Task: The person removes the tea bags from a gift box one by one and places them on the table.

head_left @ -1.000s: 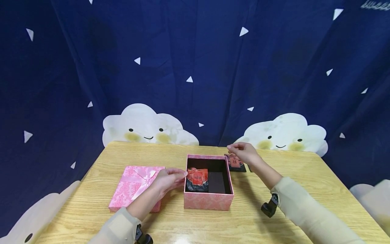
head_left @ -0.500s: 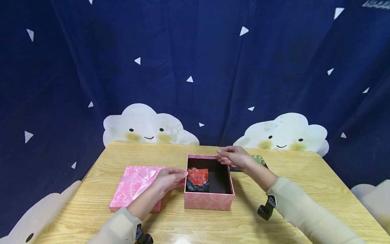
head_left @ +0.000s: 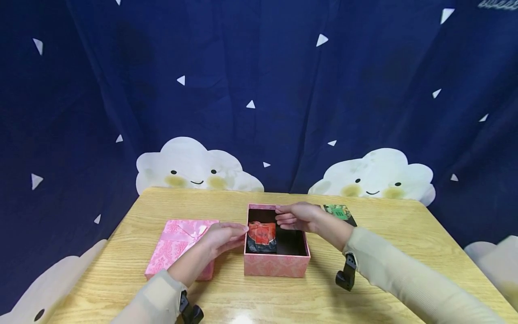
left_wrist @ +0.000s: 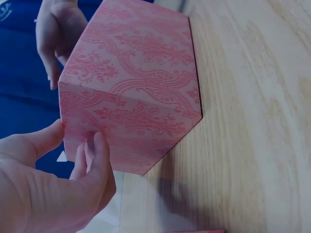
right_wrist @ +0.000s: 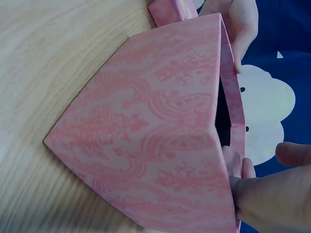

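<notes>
A pink patterned gift box [head_left: 277, 265], lidless and dark inside, stands mid-table in the head view. A red and black packet [head_left: 261, 236] lies against its left inner side. My left hand [head_left: 222, 238] grips the box's left wall: in the left wrist view the thumb is at the rim and curled fingers press the outside. My right hand [head_left: 297, 216] reaches over the right rim, its fingers lowered into the opening. The right wrist view shows its thumb [right_wrist: 294, 154] held away from the fingers, with nothing visible between them.
The pink lid [head_left: 180, 245] with a ribbon bow lies left of the box, partly behind the left forearm. A green and black packet [head_left: 340, 213] lies back right, beyond the right wrist. A blue curtain [head_left: 259, 90] with clouds hangs behind the wooden table [head_left: 364, 288].
My right hand has moved left and down, from above the packet on the table's right to inside the box opening. The green packet has come into view. My left hand stays put.
</notes>
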A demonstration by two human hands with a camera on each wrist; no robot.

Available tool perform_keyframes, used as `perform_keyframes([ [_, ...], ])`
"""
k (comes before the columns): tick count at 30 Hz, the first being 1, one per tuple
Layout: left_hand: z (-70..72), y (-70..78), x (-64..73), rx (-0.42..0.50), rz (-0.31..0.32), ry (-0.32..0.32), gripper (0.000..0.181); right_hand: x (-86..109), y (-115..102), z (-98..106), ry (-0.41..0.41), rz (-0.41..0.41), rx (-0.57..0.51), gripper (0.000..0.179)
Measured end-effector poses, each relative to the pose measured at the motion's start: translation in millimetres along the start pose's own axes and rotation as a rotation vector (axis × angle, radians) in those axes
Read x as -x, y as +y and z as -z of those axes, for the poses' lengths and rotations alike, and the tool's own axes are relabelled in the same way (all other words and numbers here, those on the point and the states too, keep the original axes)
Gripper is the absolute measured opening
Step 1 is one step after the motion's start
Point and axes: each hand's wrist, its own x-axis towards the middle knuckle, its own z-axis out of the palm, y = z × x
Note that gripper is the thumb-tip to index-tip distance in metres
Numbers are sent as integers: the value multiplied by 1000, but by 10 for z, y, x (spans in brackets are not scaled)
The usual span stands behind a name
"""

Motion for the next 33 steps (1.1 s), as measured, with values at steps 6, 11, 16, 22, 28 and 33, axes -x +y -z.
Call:
perform_keyframes([
  [6, 12, 44, -5, -12, 11, -27, 28, -44, 38, -78, 71, -43, -2, 42],
  [11, 28, 69, 1, -22, 18, -49, 29, -70, 84, -161, 124, -94, 20, 42],
  [16, 35, 59, -7, -7, 25, -63, 31, -97, 138, -229, 130, -125, 4, 30],
  [22, 48, 44, -23, 9, 23, -74, 31, -303, 306, -207, 145, -124, -39, 24],
  [28, 50, 57, -12, 8, 23, -89, 31, -284, 272, -264, 107, -182, 35, 29],
  [33, 60, 36, 0, -4, 9, -92, 31, -139, 184, -345, 84, -232, 68, 59],
])
